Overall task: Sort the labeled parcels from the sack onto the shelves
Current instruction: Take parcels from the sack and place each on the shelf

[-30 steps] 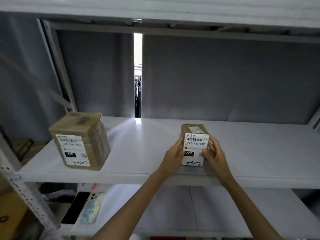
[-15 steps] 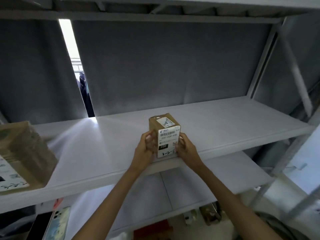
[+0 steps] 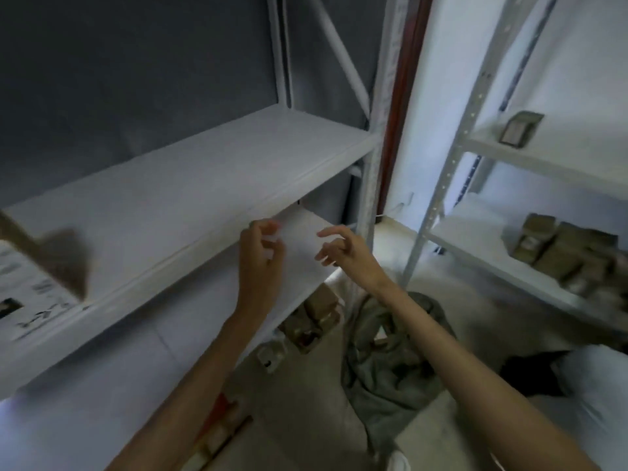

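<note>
A: What do we have, biggest first?

B: The white shelf (image 3: 190, 185) crosses the view. The grey sack (image 3: 390, 362) lies on the floor to our right, mouth toward us.

A: The small parcel from half a second ago?

B: Out of frame; we have turned right. Presumably it stayed on the shelf. 1 blurred labelled parcel (image 3: 37, 266) shows at far left, label toward us, long axis running back into the shelf.

A: Our hands?

B: Left hand (image 3: 260, 258) and right hand (image 3: 343, 248) hang empty, fingers loosely curled and apart. The sack likely comes next.
</note>
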